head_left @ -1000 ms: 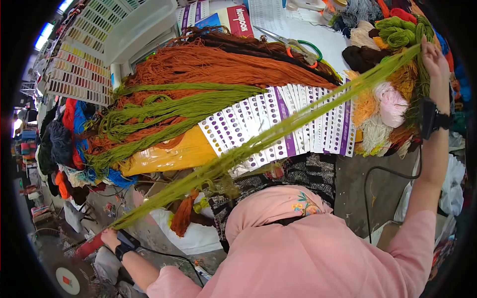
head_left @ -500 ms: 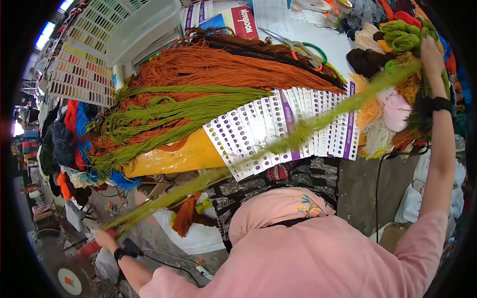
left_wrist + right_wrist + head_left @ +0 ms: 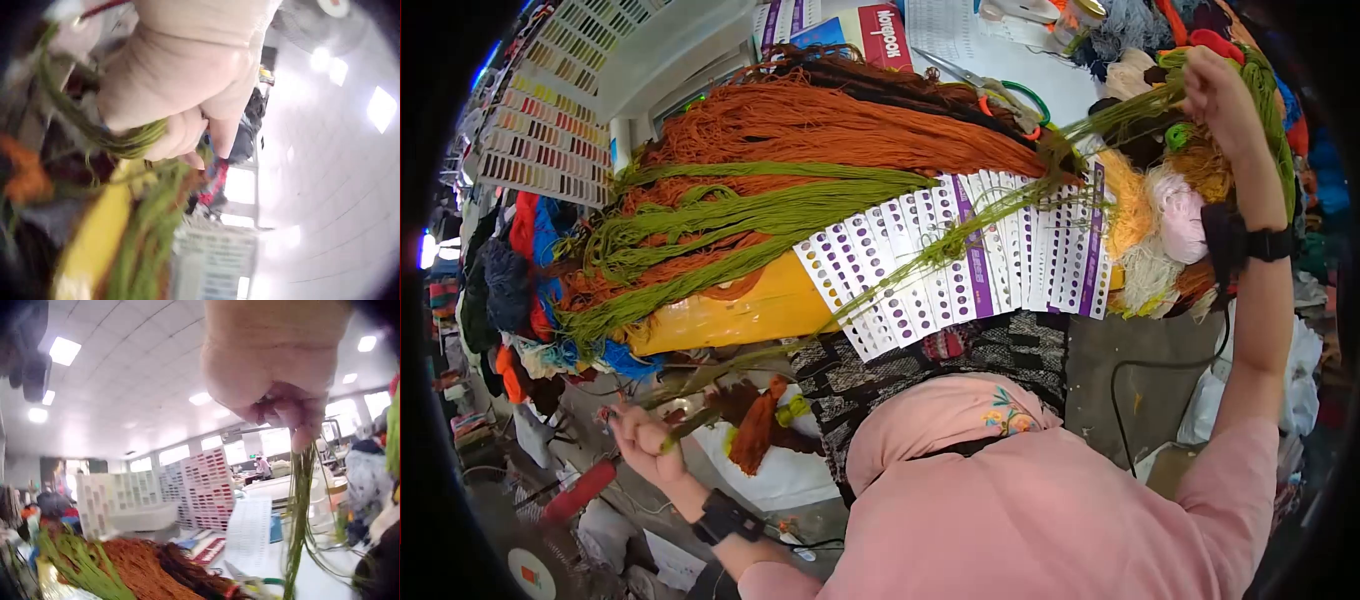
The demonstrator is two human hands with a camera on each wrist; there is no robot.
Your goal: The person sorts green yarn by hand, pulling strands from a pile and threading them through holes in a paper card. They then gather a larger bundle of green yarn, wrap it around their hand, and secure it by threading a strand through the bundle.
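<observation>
A thin olive-green hank of yarn (image 3: 960,235) slants slackly across the head view between both hands. At the lower left my left hand (image 3: 648,445) has its fingers curled round the yarn; in the left wrist view, looped strands (image 3: 134,140) pass under the curled fingers of that hand (image 3: 181,87). Up at the right, my right hand (image 3: 1220,95) pinches the other end above the skeins. In the right wrist view the strands (image 3: 300,512) hang from the fingertips of this hand (image 3: 275,394). Green yarn (image 3: 730,225) lies on rust-orange yarn (image 3: 850,125) on the table.
Fanned color cards (image 3: 920,260) lie at the table's front edge by a yellow wrapped bundle (image 3: 730,310). Scissors (image 3: 1000,95) and a notebook (image 3: 883,35) are behind. Skeins (image 3: 1180,215) pile up at the right. A fan (image 3: 535,570) stands at lower left.
The yarn between the hands has gone from a wide, taut band to a thin, sagging strand. My left hand has moved right and slightly up; my right hand has shifted left.
</observation>
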